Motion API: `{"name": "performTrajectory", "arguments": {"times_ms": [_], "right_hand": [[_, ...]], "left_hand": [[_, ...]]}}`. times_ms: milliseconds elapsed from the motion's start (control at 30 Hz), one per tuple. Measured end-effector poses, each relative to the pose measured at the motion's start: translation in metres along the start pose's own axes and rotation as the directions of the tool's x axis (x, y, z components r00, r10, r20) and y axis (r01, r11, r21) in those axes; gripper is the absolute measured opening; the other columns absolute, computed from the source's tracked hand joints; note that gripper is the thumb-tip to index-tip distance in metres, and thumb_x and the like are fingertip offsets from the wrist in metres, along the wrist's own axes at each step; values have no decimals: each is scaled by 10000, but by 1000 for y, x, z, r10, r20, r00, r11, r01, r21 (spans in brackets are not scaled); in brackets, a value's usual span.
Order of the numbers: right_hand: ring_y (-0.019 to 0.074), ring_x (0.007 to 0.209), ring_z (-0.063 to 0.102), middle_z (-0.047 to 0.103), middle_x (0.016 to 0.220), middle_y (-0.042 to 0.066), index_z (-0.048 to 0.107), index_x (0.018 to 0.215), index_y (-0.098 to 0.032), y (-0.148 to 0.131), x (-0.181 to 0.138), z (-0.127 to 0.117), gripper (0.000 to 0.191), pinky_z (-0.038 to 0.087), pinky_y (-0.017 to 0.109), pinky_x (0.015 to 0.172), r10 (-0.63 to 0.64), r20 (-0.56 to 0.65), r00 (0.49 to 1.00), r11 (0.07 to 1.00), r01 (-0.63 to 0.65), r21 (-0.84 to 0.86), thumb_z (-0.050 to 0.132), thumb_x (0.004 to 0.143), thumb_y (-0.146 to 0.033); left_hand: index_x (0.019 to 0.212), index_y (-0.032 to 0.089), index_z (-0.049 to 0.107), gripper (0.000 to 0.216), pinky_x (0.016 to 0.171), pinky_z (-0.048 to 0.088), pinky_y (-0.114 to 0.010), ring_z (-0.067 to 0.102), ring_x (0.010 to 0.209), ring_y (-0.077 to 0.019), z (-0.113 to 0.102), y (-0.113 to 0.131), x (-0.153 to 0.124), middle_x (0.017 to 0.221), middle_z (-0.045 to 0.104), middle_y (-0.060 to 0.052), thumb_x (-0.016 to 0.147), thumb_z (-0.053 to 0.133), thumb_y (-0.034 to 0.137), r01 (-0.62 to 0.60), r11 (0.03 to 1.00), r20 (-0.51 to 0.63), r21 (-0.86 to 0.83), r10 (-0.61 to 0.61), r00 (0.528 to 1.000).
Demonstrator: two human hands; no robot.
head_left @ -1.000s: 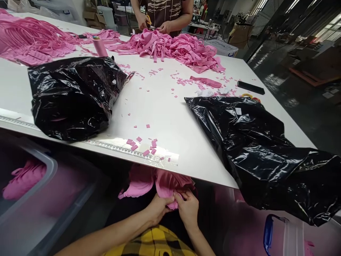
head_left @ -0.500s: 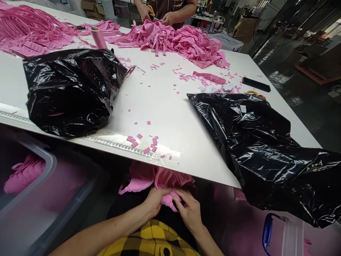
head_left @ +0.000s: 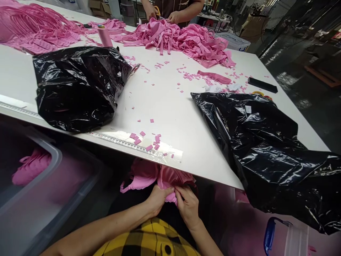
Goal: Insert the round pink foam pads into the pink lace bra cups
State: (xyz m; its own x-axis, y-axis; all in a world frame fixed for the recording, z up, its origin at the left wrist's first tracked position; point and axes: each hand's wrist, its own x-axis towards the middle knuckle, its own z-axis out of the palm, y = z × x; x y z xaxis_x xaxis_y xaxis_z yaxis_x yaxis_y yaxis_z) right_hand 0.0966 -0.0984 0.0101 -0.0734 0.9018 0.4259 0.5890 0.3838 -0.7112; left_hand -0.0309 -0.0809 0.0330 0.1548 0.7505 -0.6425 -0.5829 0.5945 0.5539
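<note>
A pink bra (head_left: pixel 144 177) with moulded cups and scalloped edging hangs over my lap, partly hidden under the table's front edge. My left hand (head_left: pixel 157 199) pinches its fabric between thumb and fingers. Close beside it, my right hand (head_left: pixel 188 203) grips the same bra, thumb and fingertips pressed together on the cloth. The two thumbs nearly meet at the middle of the piece. What lies beneath the fingers is hidden.
Black plastic bags (head_left: pixel 80 89) (head_left: pixel 266 142) lie left and right on the white table (head_left: pixel 170 117). Pink scraps, a measuring tape (head_left: pixel 125 143), a thread cone (head_left: pixel 104 36) and a strap pile (head_left: pixel 205 44) are there too. Opposite, a co-worker's hands (head_left: pixel 174 17) hold scissors. Plastic bins (head_left: pixel 57 160) stand below.
My fingers have shifted on the bra; my right thumb and fingertips have come closer to my left thumb. The whole view has moved slightly, with the table things appearing further right.
</note>
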Motion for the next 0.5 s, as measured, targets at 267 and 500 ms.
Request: {"name": "performTrajectory", "arguments": {"times_ms": [267, 500], "right_hand": [[176, 876, 624, 615, 977, 95, 575, 1183, -247, 5, -5, -17, 383, 555, 270, 724, -79, 216, 973, 996, 67, 64, 485, 842, -98], [178, 694, 653, 689, 772, 64, 713, 897, -215, 4, 3, -11, 185, 553, 283, 649, 108, 92, 990, 988, -117, 102, 568, 791, -171]], "left_hand": [[823, 95, 652, 342, 820, 453, -348, 625, 780, -200, -5, 2, -4, 796, 685, -87, 549, 793, 242, 25, 1000, 56, 16, -26, 998], [1063, 144, 571, 538, 875, 429, -373, 607, 901, -208, -1, -3, -6, 918, 674, -92, 562, 765, 168, -57, 997, 104, 58, 51, 993]]}}
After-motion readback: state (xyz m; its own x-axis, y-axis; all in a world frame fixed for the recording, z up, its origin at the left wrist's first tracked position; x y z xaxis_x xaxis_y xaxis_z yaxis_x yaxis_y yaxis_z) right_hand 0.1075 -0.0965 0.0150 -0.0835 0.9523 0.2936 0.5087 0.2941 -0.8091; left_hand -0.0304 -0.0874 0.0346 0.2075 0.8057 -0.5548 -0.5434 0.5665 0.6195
